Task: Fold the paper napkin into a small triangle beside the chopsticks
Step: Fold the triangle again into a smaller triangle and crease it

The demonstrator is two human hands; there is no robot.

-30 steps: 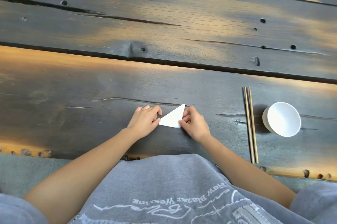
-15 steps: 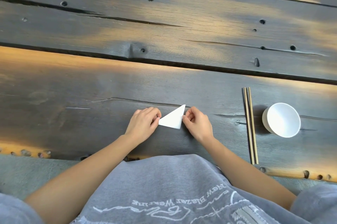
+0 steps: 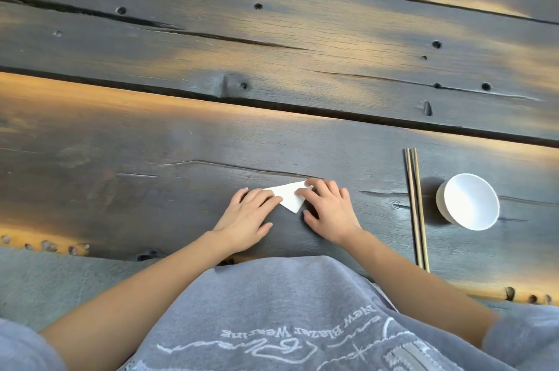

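The white paper napkin (image 3: 287,196), folded into a small triangle, lies flat on the dark wooden table near its front edge. My left hand (image 3: 246,216) rests palm down with its fingertips pressing the napkin's left corner. My right hand (image 3: 331,213) lies flat with spread fingers, and its index finger covers the napkin's upper right tip. A pair of chopsticks (image 3: 416,210) lies straight, pointing away from me, a hand's width to the right of my right hand. The napkin's edges under my fingers are hidden.
A small white bowl (image 3: 467,206) stands just right of the chopsticks. A dark gap (image 3: 272,104) between the planks runs across the table beyond the napkin. My grey shirt (image 3: 287,325) covers the table's near edge in the middle.
Both hands went from pinching the napkin's corners to lying flat on it. My right hand slid up over the upper tip, and the triangle now sits flatter.
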